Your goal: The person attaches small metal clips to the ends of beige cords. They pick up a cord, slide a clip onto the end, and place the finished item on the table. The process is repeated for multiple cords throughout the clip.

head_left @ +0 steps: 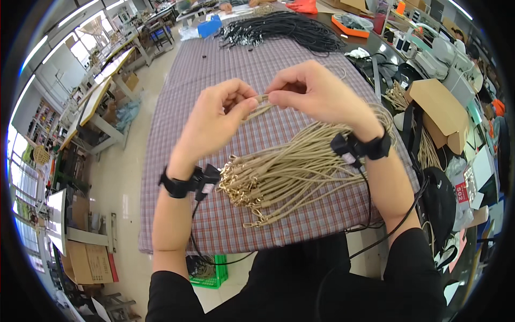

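Note:
Above the table, both my hands meet at a thin beige cord (262, 99). The thumb and forefinger of my left hand (222, 110) pinch it from one side. My right hand (316, 95) pinches it close by, fingers curled, hiding part of the cord. Below them lies a thick bundle of beige cords (306, 153) on the checked cloth (182, 123). Gold-coloured metal clasps (240, 185) are gathered at the bundle's left end, and loops of cord spread toward the right edge, under my right forearm.
Black cords (289, 31) are heaped at the table's far end, near a blue object (209, 27) and an orange-rimmed tray (352, 26). Another person's hand (226, 7) rests beyond. A cardboard box (440, 110) stands at right. Black cables (369, 196) trail from my wrists.

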{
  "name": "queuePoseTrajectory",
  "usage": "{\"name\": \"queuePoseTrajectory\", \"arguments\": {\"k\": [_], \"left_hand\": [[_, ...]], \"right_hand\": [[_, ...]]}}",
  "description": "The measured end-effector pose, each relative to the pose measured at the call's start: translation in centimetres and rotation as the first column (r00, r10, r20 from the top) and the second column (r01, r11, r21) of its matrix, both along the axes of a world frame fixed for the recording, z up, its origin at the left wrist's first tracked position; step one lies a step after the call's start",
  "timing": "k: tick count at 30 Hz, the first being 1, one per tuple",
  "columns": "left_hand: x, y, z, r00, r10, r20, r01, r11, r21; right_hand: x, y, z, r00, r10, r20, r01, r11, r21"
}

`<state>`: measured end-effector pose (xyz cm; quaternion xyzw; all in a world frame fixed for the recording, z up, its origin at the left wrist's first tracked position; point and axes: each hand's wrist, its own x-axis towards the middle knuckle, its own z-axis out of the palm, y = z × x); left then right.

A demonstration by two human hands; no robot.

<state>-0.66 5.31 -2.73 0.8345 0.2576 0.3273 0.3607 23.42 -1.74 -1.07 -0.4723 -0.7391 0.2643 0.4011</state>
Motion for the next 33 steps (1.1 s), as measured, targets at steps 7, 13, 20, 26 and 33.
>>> {"name": "queuePoseTrajectory", "arguments": {"k": [7,13,20,26,33], "left_hand": [[-2.3,-0.2,1.3,0.724,-0.222,-0.653,0.333,0.942,0.048],[-1.0,0.0,-2.6,0.606,-0.164,-0.778,0.362,0.928,0.086],[-0.4,0.0,-1.3,0.624,-0.078,-0.778,0.187,0.981,0.051],[-2.1,5.4,-6.2,0.662,0.311,-0.682,-0.049,0.926,0.375],[-2.8,8.7,-9.8,0.634,0.229,-0.739,-0.024,0.961,0.277]], "right_hand": [[3.6,-1.0,1.1,0.854,0.226,0.468,-0.11,0.959,-0.262],[2.1,0.4,-0.4,0.885,0.122,0.449,-0.061,0.987,-0.148],[1.4,-0.6,0.6,0.882,0.101,0.46,-0.05,0.991,-0.122],[0.8,-1.2,1.8,0.925,-0.213,0.314,0.205,0.977,0.061],[1.4,-0.8,1.3,0.934,-0.312,0.175,0.295,0.948,0.118]]}}
